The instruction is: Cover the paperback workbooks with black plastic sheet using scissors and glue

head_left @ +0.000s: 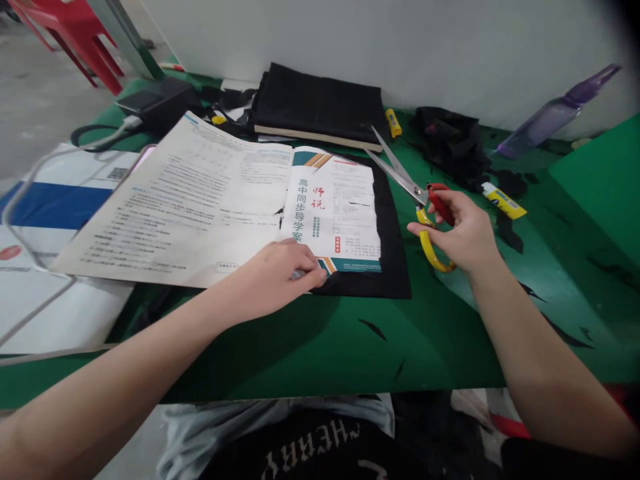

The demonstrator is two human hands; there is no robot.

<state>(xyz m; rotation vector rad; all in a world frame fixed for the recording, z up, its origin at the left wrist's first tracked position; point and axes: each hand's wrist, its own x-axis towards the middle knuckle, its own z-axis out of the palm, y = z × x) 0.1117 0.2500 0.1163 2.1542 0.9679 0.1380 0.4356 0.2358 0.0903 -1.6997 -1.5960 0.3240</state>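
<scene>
An opened workbook point(200, 207) lies on the green table, its white cover page point(350, 200) at the right with coloured print and a ragged right edge. Black sheet material point(395, 253) extends from under that cover along the right and bottom. My left hand point(285, 270) rests on the lower edge of the cover, fingers curled at the black material; whether they pinch it is hard to see. In my right hand point(457, 227) are scissors point(407, 180) with red and yellow handles, blades parted and pointing up-left, near the cover's upper right corner.
Behind the workbook lies a black-covered book point(320, 100). Black scraps point(450, 143), a yellow glue tube point(504, 200) and a purple spray bottle point(545, 123) sit at the right. A black adapter point(157, 103) with a white cable point(30, 193) is at the left.
</scene>
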